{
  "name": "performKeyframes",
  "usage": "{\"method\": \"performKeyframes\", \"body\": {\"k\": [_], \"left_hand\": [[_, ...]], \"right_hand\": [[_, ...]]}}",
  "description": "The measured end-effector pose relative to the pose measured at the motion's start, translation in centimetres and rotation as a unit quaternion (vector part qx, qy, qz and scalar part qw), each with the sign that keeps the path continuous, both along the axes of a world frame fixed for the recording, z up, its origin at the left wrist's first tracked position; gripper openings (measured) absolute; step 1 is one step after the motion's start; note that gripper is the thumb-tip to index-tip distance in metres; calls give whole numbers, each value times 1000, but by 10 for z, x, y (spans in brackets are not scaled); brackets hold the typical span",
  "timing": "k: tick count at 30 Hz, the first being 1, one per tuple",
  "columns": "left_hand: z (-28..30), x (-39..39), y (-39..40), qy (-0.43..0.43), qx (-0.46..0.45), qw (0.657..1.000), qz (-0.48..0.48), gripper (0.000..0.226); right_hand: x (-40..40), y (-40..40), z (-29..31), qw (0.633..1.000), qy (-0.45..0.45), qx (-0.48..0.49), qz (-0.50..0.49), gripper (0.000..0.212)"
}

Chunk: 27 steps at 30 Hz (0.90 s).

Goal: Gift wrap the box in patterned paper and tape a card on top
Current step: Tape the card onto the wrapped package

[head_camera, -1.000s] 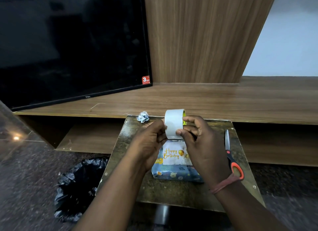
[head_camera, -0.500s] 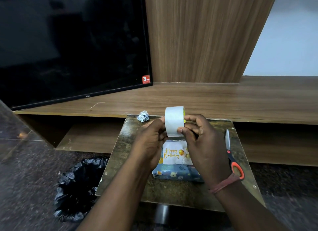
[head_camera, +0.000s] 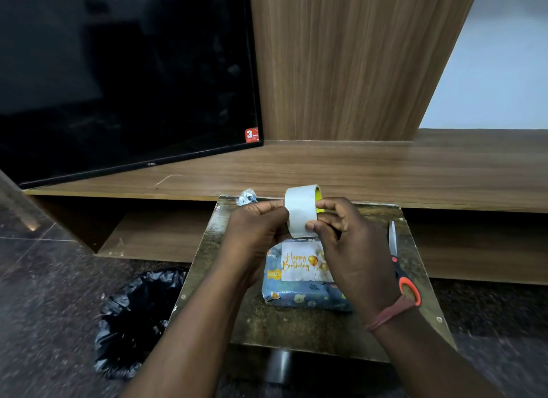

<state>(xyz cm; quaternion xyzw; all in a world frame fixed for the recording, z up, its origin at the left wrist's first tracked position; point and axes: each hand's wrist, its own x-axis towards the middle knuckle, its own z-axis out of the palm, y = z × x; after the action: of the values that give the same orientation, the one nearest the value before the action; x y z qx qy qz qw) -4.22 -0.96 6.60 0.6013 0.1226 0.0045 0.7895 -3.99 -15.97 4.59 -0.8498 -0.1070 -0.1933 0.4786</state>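
Observation:
A box wrapped in blue patterned paper (head_camera: 302, 297) lies on the small table (head_camera: 296, 326). A white "Happy Birthday" card (head_camera: 299, 264) rests on top of it. Both of my hands hold a roll of clear tape (head_camera: 301, 209) in the air above the far end of the box. My right hand (head_camera: 353, 249) grips the roll, with fingers through its core and the thumb on its face. My left hand (head_camera: 255, 234) pinches at the roll's left edge. My hands hide part of the box and the card's right side.
Orange-handled scissors (head_camera: 398, 264) lie on the table to the right of the box. A crumpled paper scrap (head_camera: 246, 196) sits at the table's far left corner. A black bin bag (head_camera: 133, 320) stands on the floor to the left. A television (head_camera: 124, 77) stands on the wooden shelf behind.
Both hands have lifted the tape roll slightly up and away from me. The box, card and scissors have not moved.

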Motion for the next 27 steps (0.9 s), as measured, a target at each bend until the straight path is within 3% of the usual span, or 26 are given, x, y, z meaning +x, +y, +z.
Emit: {"method": "performKeyframes", "body": {"k": [16,27], "left_hand": [[-2,2,-2,11,-20,999,37,25],[-3,0,2,-5,-105,994,0,22]], "right_hand": [[1,0,-2,1000,4,1,0,30],[-1,-2,3,999,23,26,-6,28]]}}
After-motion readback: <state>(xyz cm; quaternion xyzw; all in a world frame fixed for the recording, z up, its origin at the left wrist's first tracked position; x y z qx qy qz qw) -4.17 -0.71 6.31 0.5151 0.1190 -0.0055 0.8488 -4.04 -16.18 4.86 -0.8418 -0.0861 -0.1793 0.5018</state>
